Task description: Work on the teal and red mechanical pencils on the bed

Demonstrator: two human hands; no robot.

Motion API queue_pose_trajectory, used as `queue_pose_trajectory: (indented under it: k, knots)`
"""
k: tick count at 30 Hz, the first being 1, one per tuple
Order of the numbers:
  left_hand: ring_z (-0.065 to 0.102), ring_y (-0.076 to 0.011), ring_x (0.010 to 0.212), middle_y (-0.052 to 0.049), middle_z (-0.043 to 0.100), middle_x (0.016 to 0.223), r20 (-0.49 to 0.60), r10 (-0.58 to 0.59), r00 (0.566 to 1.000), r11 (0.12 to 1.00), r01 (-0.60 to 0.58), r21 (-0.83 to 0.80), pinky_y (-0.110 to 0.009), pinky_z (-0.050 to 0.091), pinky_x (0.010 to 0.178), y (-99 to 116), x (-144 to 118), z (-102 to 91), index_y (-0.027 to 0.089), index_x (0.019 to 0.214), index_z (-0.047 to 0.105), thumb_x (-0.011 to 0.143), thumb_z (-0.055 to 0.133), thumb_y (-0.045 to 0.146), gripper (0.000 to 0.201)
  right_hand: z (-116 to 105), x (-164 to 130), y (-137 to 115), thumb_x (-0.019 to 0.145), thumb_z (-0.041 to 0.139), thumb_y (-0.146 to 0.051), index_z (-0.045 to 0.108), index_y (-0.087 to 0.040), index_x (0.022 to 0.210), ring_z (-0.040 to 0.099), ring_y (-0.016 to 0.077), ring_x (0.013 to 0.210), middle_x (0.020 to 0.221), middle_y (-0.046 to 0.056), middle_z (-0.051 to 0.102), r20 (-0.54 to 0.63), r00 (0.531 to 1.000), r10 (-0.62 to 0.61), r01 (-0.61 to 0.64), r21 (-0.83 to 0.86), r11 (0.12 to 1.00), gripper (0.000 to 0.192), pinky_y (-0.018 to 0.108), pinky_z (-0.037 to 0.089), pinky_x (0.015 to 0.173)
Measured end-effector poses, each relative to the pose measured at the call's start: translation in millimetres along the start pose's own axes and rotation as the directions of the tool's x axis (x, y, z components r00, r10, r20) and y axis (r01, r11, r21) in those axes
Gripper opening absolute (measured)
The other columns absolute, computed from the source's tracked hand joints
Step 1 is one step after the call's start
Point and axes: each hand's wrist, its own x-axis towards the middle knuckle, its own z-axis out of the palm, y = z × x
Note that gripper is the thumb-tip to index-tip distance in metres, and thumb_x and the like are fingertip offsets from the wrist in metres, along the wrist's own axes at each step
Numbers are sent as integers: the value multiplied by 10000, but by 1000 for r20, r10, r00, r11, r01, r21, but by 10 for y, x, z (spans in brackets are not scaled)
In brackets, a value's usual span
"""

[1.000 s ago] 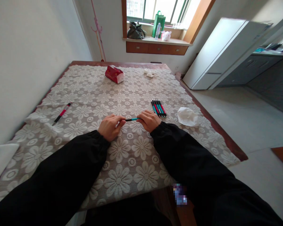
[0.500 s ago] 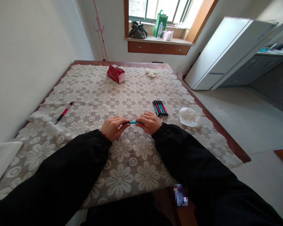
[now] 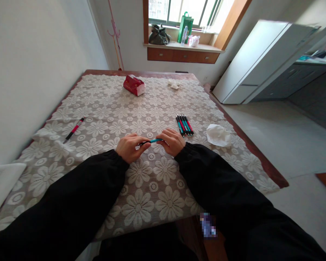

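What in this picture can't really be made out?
- Teal pen: both ends are hidden inside the left hand and right hand, head view.
- Pen row: too small to count surely.
- Patch at the table edge: pixelated.
- White object: cut off by the left edge.

A lace-covered table (image 3: 103, 108) carries a tissue pack (image 3: 134, 85), pens (image 3: 184, 124), one red pen (image 3: 74, 129) and crumpled tissues (image 3: 217, 135).

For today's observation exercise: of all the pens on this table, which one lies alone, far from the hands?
The red and black pen near the table's left edge. The other loose pens lie bundled together by the right hand.
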Motion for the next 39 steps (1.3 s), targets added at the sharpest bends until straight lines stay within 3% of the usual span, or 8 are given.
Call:
queue_pose_trajectory:
  k: [9,14,19,22,26,32,37,39]
  knots:
    - [652,-182,829,-27,741,874,21,51,999,998,-51,22,-300,492,774,-19,-7,23,200,985,719,945,583,406,250,34,-12,-4,979,542,-364,659,-177,978,580,165,771,825,47,689,37,994,-101,98,65,993,221,296,413,742]
    - [638,-183,828,-30,727,878,-59,-39,998,999,41,32,-302,484,779,-6,2,0,201,953,714,938,604,357,192,-25,-17,-42,957,541,-339,641,-186,1142,593,152,789,892,43,696,42,996,75,-85,378,922,260,297,440,766]
    - [645,-192,868,-33,733,895,-118,-104,988,994,107,18,-303,493,802,-11,6,-8,198,971,723,936,610,367,206,-44,-5,23,954,499,-443,651,-165,1168,533,120,661,802,27,676,256,960,113,-279,860,428,382,257,411,628]
    - [650,-189,863,-38,733,903,-113,-98,989,995,98,-5,-302,501,799,-23,4,2,193,979,720,943,597,376,224,-14,-3,75,919,545,-500,645,-145,1198,556,127,672,846,57,698,328,942,72,-335,929,159,462,249,399,594]
    - [645,-186,846,-40,730,895,-100,-51,994,998,48,-31,-304,503,793,-32,6,9,187,975,711,946,593,359,211,-2,-18,92,872,616,-537,636,-126,1228,625,155,761,923,97,716,392,920,-15,-392,919,-41,544,257,428,633]
    - [643,-190,855,-46,729,899,-77,-38,996,999,35,-42,-324,496,806,-40,10,2,187,960,703,945,584,351,203,17,-36,93,902,623,-502,679,-122,1166,645,153,788,883,94,727,360,932,30,-360,933,-20,466,252,430,657]
    - [649,-200,867,-37,737,904,-62,5,998,999,-3,33,-370,463,869,-24,4,4,201,971,703,938,604,367,196,6,-12,98,912,569,-547,677,-128,1147,658,178,802,847,84,706,334,941,64,-328,941,-83,492,270,439,660]
    - [651,-201,876,-42,734,921,-60,-15,998,1000,16,21,-364,466,860,-21,7,4,200,1019,697,942,596,350,196,-23,-7,88,921,514,-582,678,-123,1101,642,176,751,795,73,685,316,944,101,-315,949,-27,519,285,441,651]
